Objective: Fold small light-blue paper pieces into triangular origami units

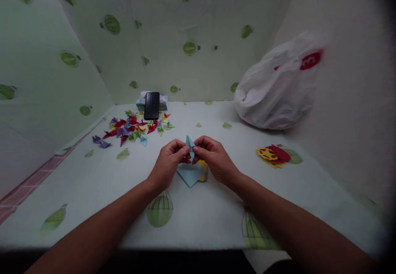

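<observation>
Here we are over a white counter (213, 216) printed with green balloons, and both hands meet at the middle. The left hand (173, 154) has its grip closed, thumb and fingers pinching one side of a small light-blue folded paper (189, 142). The right hand (210, 154) pinches the other side, its grip closed too, and the paper's pointed tip stands up between them. Just below the hands lie flat paper sheets (191, 176), light blue on top, yellow showing at the right edge. Over on the left, a scattered pile of multicoloured folded-paper pieces (123, 129), and right behind it a black smartphone (152, 106) leaning on a patterned tissue box (163, 102). Across on the right, red and yellow paper cutouts (272, 155), with a white plastic bag (275, 88) behind them.
</observation>
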{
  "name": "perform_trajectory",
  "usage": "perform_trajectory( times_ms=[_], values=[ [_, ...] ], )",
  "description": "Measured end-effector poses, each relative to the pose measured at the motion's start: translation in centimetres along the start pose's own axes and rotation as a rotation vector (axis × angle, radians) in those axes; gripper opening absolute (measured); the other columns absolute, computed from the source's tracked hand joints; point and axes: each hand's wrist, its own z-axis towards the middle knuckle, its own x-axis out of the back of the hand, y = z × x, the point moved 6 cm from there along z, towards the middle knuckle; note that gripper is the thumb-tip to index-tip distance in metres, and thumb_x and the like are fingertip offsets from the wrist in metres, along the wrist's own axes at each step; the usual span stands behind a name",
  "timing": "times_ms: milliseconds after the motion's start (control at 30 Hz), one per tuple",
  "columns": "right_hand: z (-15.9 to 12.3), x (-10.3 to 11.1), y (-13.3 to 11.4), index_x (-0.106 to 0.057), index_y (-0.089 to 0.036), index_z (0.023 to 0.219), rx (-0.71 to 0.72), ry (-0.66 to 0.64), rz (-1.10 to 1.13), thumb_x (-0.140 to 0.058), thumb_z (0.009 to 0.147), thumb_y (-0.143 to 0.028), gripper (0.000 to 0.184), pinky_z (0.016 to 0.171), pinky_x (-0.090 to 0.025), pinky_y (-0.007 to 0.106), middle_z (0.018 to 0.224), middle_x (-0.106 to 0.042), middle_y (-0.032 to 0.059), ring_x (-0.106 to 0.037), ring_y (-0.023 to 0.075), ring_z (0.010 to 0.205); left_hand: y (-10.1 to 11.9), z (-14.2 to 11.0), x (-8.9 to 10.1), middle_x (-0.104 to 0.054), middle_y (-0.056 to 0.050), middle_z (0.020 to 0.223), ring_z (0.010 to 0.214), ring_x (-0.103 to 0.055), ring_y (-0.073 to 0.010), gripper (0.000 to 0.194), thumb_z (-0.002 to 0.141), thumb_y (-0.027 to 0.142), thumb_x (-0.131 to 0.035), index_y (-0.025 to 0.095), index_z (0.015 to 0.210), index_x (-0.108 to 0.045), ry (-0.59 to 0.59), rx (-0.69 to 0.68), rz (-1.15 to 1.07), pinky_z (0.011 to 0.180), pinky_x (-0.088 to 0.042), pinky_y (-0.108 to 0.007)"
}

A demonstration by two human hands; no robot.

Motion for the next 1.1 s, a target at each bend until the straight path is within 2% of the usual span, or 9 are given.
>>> perform_trajectory(
  times_ms=[167,267,433,667,1100],
  values=[
    [-0.2,-0.3,0.0,-0.055,-0.018,0.076,0.005,-0.012,-0.088,-0.067,0.079,-0.026,0.015,0.059,-0.045,0.027,0.063,-0.059,-0.0042,-0.057,0.0102,0.056,0.4,0.1,0.2,-0.060,0.001,0.073,0.064,-0.057,-0.0108,0.022,0.081,0.035,-0.071,0.015,0.082,-0.061,0.000,-0.070,0.089,0.066,-0.049,-0.026],
    [-0.2,-0.3,-0.4,-0.053,-0.020,0.080,0.063,0.008,-0.176,-0.067,0.080,-0.027,0.016,0.059,-0.046,0.028,0.064,-0.058,-0.0046,-0.058,0.0111,0.056,0.4,0.2,0.5,-0.059,0.002,0.072,0.063,-0.057,-0.0102,0.022,0.081,0.034,-0.072,0.015,0.080,-0.061,0.011,-0.081,0.130,0.065,-0.048,-0.026],
    [-0.4,-0.3,-1.1,-0.051,-0.021,0.080,0.157,0.025,-0.278,-0.065,0.081,-0.024,0.014,0.057,-0.047,0.028,0.067,-0.056,-0.0047,-0.057,0.0116,0.059,0.1,0.3,0.3,-0.059,0.001,0.071,0.062,-0.056,-0.0103,0.024,0.080,0.035,-0.073,0.014,0.077,-0.062,-0.018,-0.041,0.084,0.065,-0.048,-0.026],
    [-0.2,-0.1,-0.9,-0.051,-0.021,0.080,0.096,0.040,-0.215,-0.065,0.080,-0.023,0.014,0.058,-0.048,0.028,0.064,-0.057,-0.0052,-0.058,0.0111,0.056,0.0,0.2,0.0,-0.061,0.000,0.071,0.063,-0.056,-0.0106,0.024,0.080,0.037,-0.073,0.014,0.080,-0.067,-0.050,-0.009,0.062,0.067,-0.047,-0.026],
    [-0.2,-0.1,-1.2,-0.053,-0.020,0.080,0.097,0.050,-0.252,-0.065,0.079,-0.022,0.012,0.055,-0.048,0.027,0.062,-0.058,-0.0049,-0.059,0.0117,0.054,0.4,0.3,0.3,-0.063,-0.001,0.068,0.060,-0.058,-0.0118,0.024,0.076,0.036,-0.076,0.014,0.076,-0.069,-0.043,-0.005,0.075,0.065,-0.048,-0.027]
  ],
)
